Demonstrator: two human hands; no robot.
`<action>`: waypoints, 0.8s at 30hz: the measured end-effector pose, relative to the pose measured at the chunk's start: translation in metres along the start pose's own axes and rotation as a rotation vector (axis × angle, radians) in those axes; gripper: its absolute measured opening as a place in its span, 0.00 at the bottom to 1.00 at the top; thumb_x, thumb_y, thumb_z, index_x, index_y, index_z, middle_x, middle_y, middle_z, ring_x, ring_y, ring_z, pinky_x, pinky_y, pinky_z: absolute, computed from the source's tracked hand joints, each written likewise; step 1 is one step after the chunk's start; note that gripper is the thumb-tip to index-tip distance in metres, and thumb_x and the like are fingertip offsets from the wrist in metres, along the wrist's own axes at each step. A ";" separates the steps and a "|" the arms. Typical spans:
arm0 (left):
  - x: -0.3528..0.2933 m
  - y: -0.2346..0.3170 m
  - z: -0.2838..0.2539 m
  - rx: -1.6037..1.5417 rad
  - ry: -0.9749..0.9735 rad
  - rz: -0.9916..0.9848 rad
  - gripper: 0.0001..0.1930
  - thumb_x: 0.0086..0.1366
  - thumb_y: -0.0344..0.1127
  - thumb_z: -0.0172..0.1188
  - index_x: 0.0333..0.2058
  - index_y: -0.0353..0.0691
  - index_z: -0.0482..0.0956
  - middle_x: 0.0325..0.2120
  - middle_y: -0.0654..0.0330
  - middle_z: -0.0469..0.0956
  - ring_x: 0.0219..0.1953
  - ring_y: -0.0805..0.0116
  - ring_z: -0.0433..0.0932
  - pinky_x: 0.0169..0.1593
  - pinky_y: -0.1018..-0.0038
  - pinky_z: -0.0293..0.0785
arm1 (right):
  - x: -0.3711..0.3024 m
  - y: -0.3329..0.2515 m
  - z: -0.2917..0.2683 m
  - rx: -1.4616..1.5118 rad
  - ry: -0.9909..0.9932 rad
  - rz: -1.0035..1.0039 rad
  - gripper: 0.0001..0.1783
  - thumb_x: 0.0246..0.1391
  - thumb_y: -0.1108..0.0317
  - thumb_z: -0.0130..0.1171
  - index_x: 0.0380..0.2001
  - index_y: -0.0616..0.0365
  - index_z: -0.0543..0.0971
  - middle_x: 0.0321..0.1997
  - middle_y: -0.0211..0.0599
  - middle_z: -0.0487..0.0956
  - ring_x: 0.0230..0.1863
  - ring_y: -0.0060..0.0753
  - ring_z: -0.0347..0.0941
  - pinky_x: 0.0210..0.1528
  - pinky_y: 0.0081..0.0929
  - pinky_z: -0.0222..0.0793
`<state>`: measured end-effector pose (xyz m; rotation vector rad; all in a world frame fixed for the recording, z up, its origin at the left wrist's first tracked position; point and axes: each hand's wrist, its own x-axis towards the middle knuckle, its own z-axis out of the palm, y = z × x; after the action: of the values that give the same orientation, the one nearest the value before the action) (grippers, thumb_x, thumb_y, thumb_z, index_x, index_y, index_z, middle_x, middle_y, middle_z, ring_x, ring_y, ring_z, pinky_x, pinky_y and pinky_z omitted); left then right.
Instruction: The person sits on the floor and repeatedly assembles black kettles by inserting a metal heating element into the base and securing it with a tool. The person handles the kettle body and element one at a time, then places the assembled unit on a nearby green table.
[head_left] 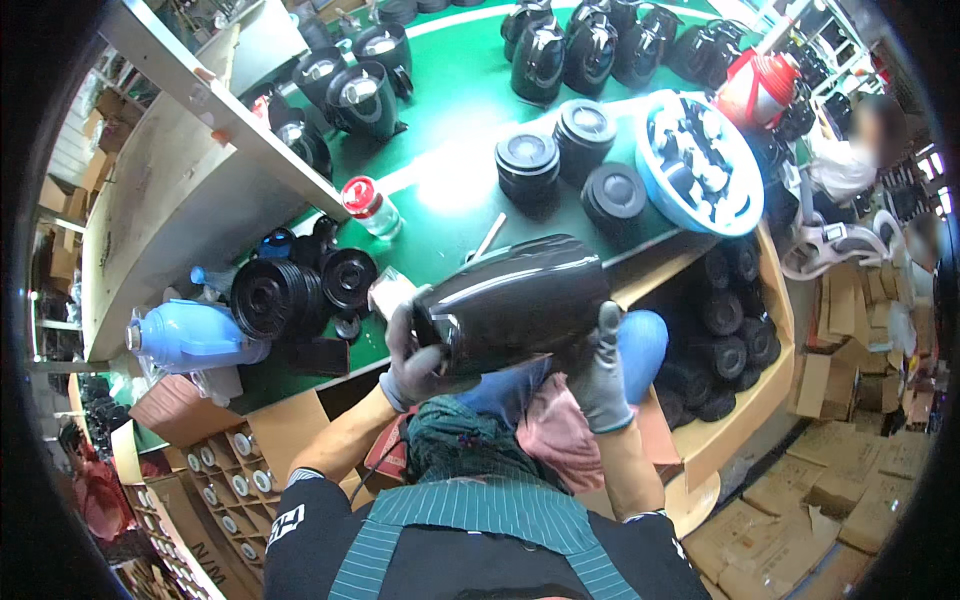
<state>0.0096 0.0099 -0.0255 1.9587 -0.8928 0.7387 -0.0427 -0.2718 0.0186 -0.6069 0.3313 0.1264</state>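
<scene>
A glossy black thermos jug body (520, 300) lies sideways between my two gloved hands, above my lap at the table's front edge. My left hand (410, 360) is closed round its left end, thumb and fingers on the rim. At the other end, my right hand (600, 380) supports it from below, with its thumb up along the side; its other fingers are partly hidden. Just beyond my left hand are a small white piece (392, 292) and a red-lidded clear jar (371, 208). Behind the jug body stand several round black lids (527, 165).
Black jugs (540, 60) line the green table's (450, 130) far side. A blue basin (655, 190) of small parts stands at right, near a red jug (758, 88). Cartons flank me, one holding black lids (722, 305), one divided (235, 485). A blue jug (195, 335) lies left.
</scene>
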 end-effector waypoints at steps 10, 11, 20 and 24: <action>0.215 -0.126 0.028 0.083 0.041 -0.400 0.29 0.43 0.31 0.85 0.49 0.44 0.88 0.68 0.44 0.72 0.68 0.44 0.73 0.70 0.55 0.70 | 0.086 0.039 -0.057 0.177 -0.582 0.327 0.55 0.70 0.24 0.40 0.84 0.52 0.46 0.85 0.56 0.54 0.84 0.57 0.53 0.84 0.58 0.43; 0.240 -0.148 0.041 0.231 0.020 -0.307 0.28 0.44 0.35 0.84 0.48 0.46 0.89 0.69 0.45 0.71 0.67 0.42 0.73 0.70 0.54 0.69 | 0.085 0.039 -0.065 0.208 -0.643 0.334 0.55 0.71 0.25 0.40 0.84 0.53 0.47 0.85 0.56 0.54 0.84 0.57 0.52 0.85 0.58 0.41; 0.330 -0.341 0.177 0.522 -0.002 -0.429 0.31 0.54 0.54 0.79 0.54 0.46 0.87 0.68 0.43 0.72 0.63 0.41 0.75 0.68 0.53 0.71 | 0.095 0.025 -0.073 0.343 -0.791 0.452 0.58 0.70 0.23 0.37 0.83 0.60 0.47 0.85 0.63 0.50 0.85 0.62 0.47 0.85 0.59 0.32; 0.354 -0.378 0.159 0.704 -0.031 -0.355 0.26 0.65 0.57 0.68 0.56 0.50 0.84 0.50 0.52 0.82 0.51 0.49 0.84 0.54 0.55 0.80 | 0.090 0.031 -0.084 0.472 -0.829 0.415 0.54 0.74 0.27 0.32 0.84 0.59 0.41 0.88 0.60 0.42 0.88 0.57 0.37 0.86 0.55 0.27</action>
<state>0.5418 -0.0880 -0.0002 2.6533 -0.2814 0.8824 0.0127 -0.2933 -0.0942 0.0215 -0.3237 0.6562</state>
